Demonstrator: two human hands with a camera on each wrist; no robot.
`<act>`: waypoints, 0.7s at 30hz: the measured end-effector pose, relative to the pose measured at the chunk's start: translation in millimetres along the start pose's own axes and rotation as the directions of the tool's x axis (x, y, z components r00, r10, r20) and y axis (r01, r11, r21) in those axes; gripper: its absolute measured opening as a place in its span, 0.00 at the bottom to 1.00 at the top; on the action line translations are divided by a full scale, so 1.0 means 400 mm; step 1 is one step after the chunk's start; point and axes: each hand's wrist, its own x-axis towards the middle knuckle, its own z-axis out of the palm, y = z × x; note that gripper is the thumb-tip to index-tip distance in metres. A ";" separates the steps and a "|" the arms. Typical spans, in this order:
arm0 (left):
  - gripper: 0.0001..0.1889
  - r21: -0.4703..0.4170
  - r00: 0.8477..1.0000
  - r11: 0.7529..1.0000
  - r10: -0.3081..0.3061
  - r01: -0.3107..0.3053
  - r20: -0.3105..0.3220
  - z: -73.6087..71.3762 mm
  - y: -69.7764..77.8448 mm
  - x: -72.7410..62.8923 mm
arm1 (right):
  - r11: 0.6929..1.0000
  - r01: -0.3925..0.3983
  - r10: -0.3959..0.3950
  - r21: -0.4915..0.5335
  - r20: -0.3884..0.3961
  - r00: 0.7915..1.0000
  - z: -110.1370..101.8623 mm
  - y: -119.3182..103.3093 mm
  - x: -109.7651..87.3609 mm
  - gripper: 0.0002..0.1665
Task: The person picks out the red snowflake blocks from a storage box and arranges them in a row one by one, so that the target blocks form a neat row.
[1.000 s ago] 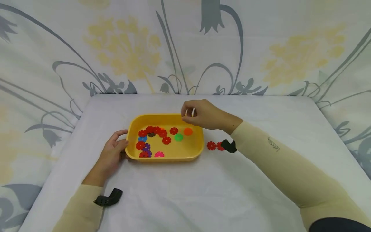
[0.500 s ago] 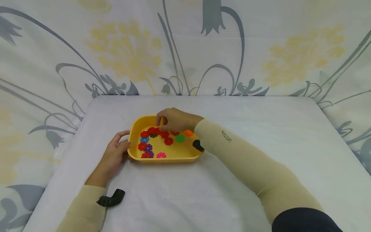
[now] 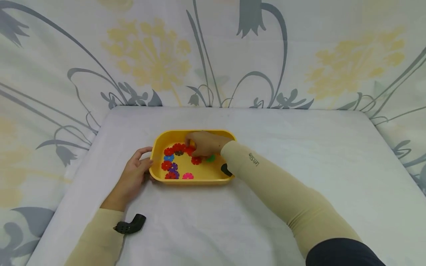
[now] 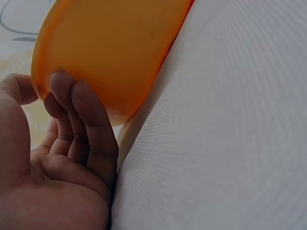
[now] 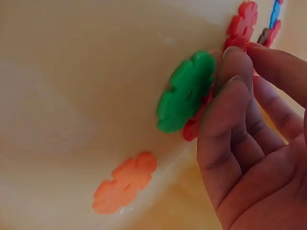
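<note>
A yellow plastic tray [image 3: 191,182] holds several snowflake-shaped plastic discs, mostly red. My left hand [image 3: 130,179] grips its left end; in the left wrist view the thumb is at the rim and the fingers lie against the outer wall [image 4: 115,48]. Inside the tray, toward the far side, my right hand [image 3: 207,143] reaches down. Its thumb and index fingertips pinch at a red disc [image 5: 243,24], partly hidden by the fingers. Close beside those fingers is a green disc [image 5: 187,93], overlapping another red one. An orange disc [image 5: 125,184] lies farther off.
Purple discs [image 3: 173,167], a blue disc [image 3: 168,157] and a pink disc [image 3: 188,176] lie in the tray's left and front parts. The tray stands on a white cloth [image 3: 206,225], with a flower-patterned curtain [image 3: 213,55] behind. My right sleeve [image 3: 263,177] crosses the tray's right end.
My right hand has moved left from the tray's far right corner and down among the discs. Two red discs right of the tray are now hidden behind the sleeve. The left hand keeps its grip.
</note>
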 end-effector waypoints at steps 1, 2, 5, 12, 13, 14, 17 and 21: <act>0.21 0.000 1.000 1.000 0.000 0.000 0.000 0.000 0.001 0.001 | 1.000 0.002 -0.002 -0.006 -0.005 1.000 0.000 0.000 0.000 0.19; 0.21 0.000 1.000 1.000 -0.001 0.001 0.000 0.001 0.002 0.001 | 1.000 0.002 -0.002 -0.013 -0.009 1.000 0.001 0.000 0.001 0.19; 0.21 0.000 1.000 1.000 0.002 -0.002 0.000 0.002 0.004 0.002 | 0.999 -0.001 0.000 -0.036 -0.016 1.000 0.001 0.000 0.002 0.16; 0.21 -0.003 1.000 1.000 0.004 -0.004 -0.001 0.004 0.005 0.004 | 0.993 0.020 -0.026 -0.113 -0.049 0.998 0.001 0.001 0.003 0.12; 0.21 -0.012 1.000 1.000 0.004 -0.004 -0.001 0.004 0.005 0.003 | 0.993 0.029 -0.035 -0.112 -0.049 0.998 0.001 0.000 0.002 0.12; 0.21 -0.020 1.000 1.000 0.003 -0.003 -0.001 0.004 0.005 0.001 | 0.993 0.041 -0.046 -0.112 -0.046 0.998 0.001 0.000 0.002 0.11; 0.20 -0.035 1.000 0.999 0.000 0.000 0.003 0.004 0.006 -0.003 | 0.991 0.079 -0.083 -0.108 -0.031 0.996 -0.003 -0.005 -0.003 0.08; 0.18 -0.041 1.000 0.999 0.010 -0.010 0.013 0.006 0.008 -0.003 | 0.990 0.125 -0.128 -0.066 -0.031 0.991 -0.030 -0.016 -0.030 0.05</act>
